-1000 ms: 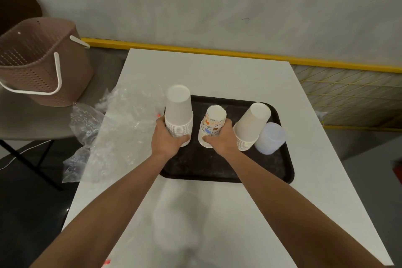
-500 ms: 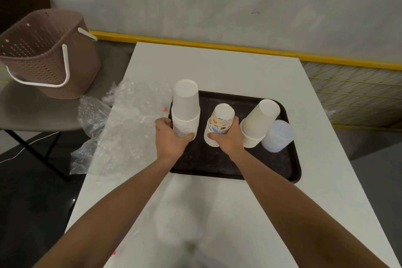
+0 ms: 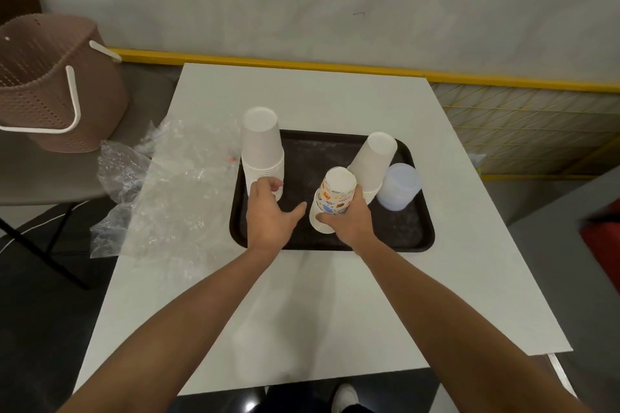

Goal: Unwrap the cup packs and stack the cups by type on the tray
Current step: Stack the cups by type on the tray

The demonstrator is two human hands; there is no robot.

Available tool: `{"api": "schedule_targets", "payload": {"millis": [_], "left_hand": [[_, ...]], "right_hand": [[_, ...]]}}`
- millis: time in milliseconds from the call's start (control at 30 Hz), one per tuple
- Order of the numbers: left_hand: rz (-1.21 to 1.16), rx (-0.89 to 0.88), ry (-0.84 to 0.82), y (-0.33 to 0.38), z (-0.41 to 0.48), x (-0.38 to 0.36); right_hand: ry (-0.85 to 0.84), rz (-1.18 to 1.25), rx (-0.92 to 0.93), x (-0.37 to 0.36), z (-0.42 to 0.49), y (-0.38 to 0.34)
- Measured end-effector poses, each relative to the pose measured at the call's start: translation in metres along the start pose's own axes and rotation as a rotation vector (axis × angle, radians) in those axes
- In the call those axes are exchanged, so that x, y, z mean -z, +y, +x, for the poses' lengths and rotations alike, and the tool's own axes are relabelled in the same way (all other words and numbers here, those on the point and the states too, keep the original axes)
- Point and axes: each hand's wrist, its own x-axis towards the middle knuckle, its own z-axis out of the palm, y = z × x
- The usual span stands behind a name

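A black tray (image 3: pixel 399 231) lies on the white table (image 3: pixel 302 94). At its left end an upside-down stack of plain white cups (image 3: pixel 261 147) stands upright. My left hand (image 3: pixel 270 211) hovers just in front of that stack with its fingers spread and holds nothing. My right hand (image 3: pixel 349 218) grips an inverted stack of printed cups (image 3: pixel 333 198) near the tray's middle. Behind it leans a second white cup stack (image 3: pixel 372 161), and a stack of translucent plastic cups (image 3: pixel 399 186) sits to its right.
Crumpled clear plastic wrap (image 3: pixel 164 191) covers the table's left side and hangs over the edge. A brown perforated basket (image 3: pixel 50 84) with white handles sits on a grey stand to the left. The wall with a yellow strip (image 3: pixel 302 65) runs behind the table.
My left hand has let go of the white cup stack and opened. My right hand has carried the printed cups to the right, closer to the leaning white stack.
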Motion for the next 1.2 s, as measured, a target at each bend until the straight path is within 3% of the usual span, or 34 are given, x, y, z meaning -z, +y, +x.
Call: {"api": "schedule_targets", "payload": {"millis": [233,433,533,733,933,1200], "left_hand": [[-0.025,-0.012,-0.061,0.011,-0.008,-0.018],[-0.012,0.047,0.207,0.009,-0.001,-0.011],[-0.031,0.120,0.253,-0.004,0.011,-0.004],[-0.145,0.246,0.149,-0.010,0.033,0.003],[-0.092,0.193,0.013,-0.017,0.050,0.000],[-0.095,0.152,-0.025,-0.007,0.051,-0.010]], "right_hand": [[0.077,0.002,-0.022,0.019,-0.006,0.012],[0.085,0.017,-0.045,0.025,-0.003,0.019],[0.065,0.024,-0.043,0.023,-0.001,0.020],[0.017,0.002,-0.078,0.020,0.001,0.020],[0.003,-0.006,-0.080,0.018,0.002,0.020],[-0.130,-0.065,-0.041,0.009,-0.003,0.013]]}}
